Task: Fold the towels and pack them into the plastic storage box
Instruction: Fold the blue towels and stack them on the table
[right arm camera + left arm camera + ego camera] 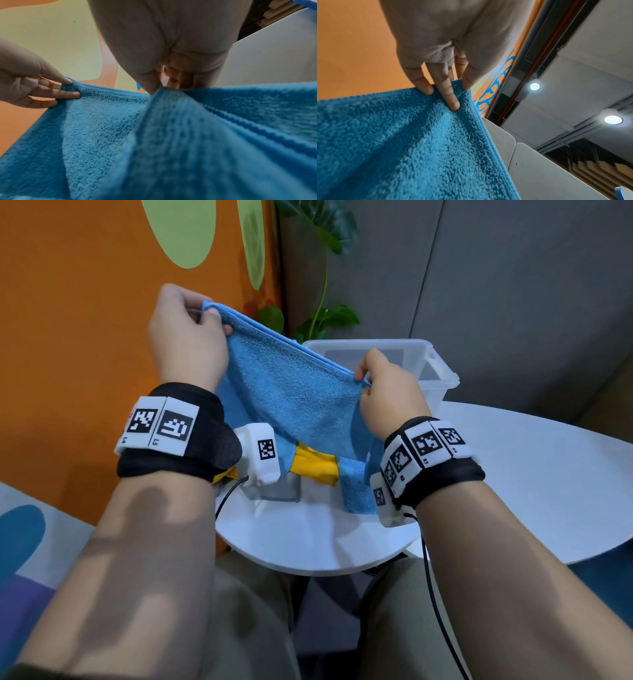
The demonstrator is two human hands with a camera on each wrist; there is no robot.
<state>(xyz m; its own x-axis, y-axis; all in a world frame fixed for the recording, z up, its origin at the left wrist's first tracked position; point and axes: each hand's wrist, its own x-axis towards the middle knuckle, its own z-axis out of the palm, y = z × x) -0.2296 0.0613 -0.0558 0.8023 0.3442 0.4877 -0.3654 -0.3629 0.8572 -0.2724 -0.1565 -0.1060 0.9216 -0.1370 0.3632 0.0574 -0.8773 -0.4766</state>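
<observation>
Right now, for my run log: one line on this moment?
left hand: pinches blue towel corner | right hand: pinches other corner | storage box: no towel visible

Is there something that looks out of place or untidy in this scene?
Nothing is damaged or spilled. The blue towel hangs between left hand and right hand; a yellow towel lies crumpled beneath, unfolded. The plastic box stands upright.
</observation>
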